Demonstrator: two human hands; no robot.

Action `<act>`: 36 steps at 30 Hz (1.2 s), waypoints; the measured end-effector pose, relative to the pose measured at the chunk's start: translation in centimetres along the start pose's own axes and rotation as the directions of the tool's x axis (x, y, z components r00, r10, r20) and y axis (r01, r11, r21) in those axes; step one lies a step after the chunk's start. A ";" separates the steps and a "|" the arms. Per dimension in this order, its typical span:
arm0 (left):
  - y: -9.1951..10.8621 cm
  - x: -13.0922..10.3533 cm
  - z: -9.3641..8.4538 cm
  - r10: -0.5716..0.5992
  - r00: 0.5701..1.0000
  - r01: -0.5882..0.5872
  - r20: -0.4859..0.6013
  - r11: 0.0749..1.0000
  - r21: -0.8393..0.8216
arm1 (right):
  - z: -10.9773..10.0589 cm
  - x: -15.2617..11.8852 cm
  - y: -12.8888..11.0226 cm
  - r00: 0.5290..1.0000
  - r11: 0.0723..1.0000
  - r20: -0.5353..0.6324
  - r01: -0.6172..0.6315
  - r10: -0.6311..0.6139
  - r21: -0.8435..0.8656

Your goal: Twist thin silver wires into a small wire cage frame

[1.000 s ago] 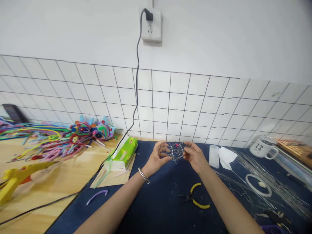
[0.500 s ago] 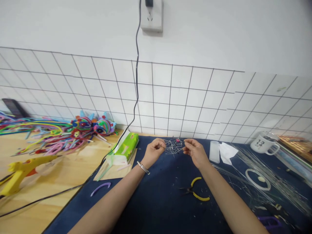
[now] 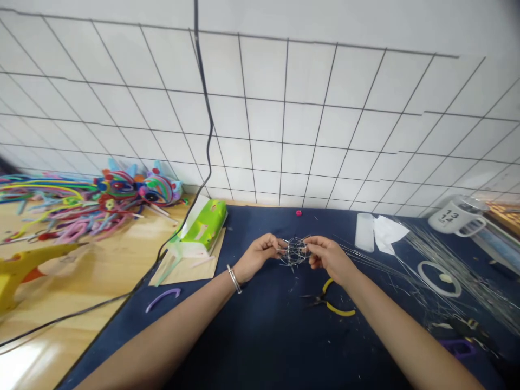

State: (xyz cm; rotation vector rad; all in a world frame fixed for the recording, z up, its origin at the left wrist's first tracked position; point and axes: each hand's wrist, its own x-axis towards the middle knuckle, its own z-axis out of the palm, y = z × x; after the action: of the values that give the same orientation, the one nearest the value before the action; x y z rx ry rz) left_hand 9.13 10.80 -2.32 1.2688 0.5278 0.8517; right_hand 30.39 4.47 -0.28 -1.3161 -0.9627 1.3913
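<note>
Between my two hands is a small openwork wire frame (image 3: 294, 252), made of bent silvery wires with loose ends sticking out. My left hand (image 3: 264, 254), with a silver bangle on its wrist, pinches the frame's left side. On the opposite side, the thumb and fingers of my right hand (image 3: 327, 255) are closed on the wire. The frame is held over the dark blue mat (image 3: 260, 336). Nearer to me lie pliers with yellow handles (image 3: 339, 310), their jaws pointing left. Beyond the frame, a small pink-red piece (image 3: 299, 213) rests near the wall.
Left are a green tissue pack (image 3: 207, 225), a purple curved strip (image 3: 162, 298), a yellow glue gun (image 3: 36, 265) and colourful pipe cleaners (image 3: 81, 211). Right are loose wires (image 3: 459, 271), a white ring (image 3: 439, 279) and a mug (image 3: 457, 216). A black cable (image 3: 209, 124) hangs down the wall.
My view has tipped downward. The wire frame is turned differently in my hands, and both hands have closed in on it. The pink-red piece now shows clear of it.
</note>
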 end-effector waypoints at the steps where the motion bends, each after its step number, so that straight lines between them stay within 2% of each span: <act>1: -0.2 -0.1 0.0 -0.017 1.000 0.018 0.010 1.000 -0.019 | 0.0 -0.2 0.3 1.000 1.000 0.003 -0.012 0.012 0.007; 5: -0.2 -0.3 0.3 -0.051 0.997 0.056 0.055 0.995 -0.085 | 0.3 -0.4 1.2 0.999 0.996 0.004 -0.041 0.041 0.083; 8: 0.0 -0.2 0.7 -0.103 0.989 0.109 0.102 0.992 -0.060 | 0.5 -0.1 1.6 0.999 0.989 -0.029 -0.041 0.046 0.141; 14: -0.2 -0.1 1.2 -0.075 0.997 0.075 -0.010 0.996 0.043 | 1.0 -0.1 1.8 0.999 0.988 -0.029 -0.039 0.043 0.152; 16: 0.0 0.0 1.0 -0.061 0.998 0.062 -0.011 0.995 0.073 | 0.8 -0.3 1.4 0.999 0.994 -0.038 -0.033 0.038 0.106; 20: 0.4 0.2 0.2 -0.017 0.996 0.003 0.083 0.987 0.163 | 0.1 -0.9 0.5 0.999 1.000 -0.044 -0.020 0.021 0.021; 26: 1.2 0.7 -1.2 -0.026 0.975 -0.032 0.222 0.966 0.256 | -0.8 -1.5 0.1 0.997 0.998 0.077 0.001 0.004 -0.065; 31: 1.6 0.6 -1.8 -0.021 0.973 -0.046 0.228 0.958 0.284 | -1.3 -1.8 0.0 0.991 0.997 0.134 0.027 -0.016 -0.078; 36: 1.3 0.6 -1.9 -0.013 0.982 -0.040 0.187 0.960 0.276 | -1.5 -1.6 0.6 0.991 0.999 0.130 0.039 -0.036 -0.026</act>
State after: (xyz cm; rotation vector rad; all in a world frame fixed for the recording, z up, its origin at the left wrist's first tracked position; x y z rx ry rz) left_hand 7.71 12.48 -1.46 1.5952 0.5003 0.6751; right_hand 31.72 2.66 -0.67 -1.2342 -1.0930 1.4530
